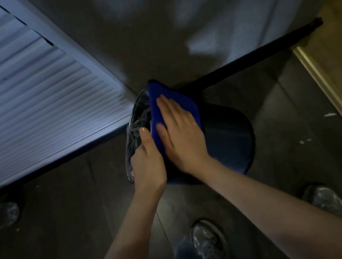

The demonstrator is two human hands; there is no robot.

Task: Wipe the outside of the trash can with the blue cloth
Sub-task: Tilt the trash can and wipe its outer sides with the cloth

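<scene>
A dark trash can [230,137] is tipped over in the corner, its mouth to the left with a grey liner bag [138,114] showing inside. My left hand [147,162] grips the can's rim and liner at the near side. The blue cloth [164,95] lies draped over the can's upper side wall. My right hand [181,135] rests flat on the cloth, fingers spread and pointing away from me, pressing it against the can. Part of the cloth is hidden under that hand.
A white louvered door [26,108] stands at the left. The grey wall [171,27] with a dark baseboard [244,61] runs behind the can. A gold threshold strip [338,106] borders the right. My covered shoes [210,247] are on the dark floor; another covered shoe [5,213] is at left.
</scene>
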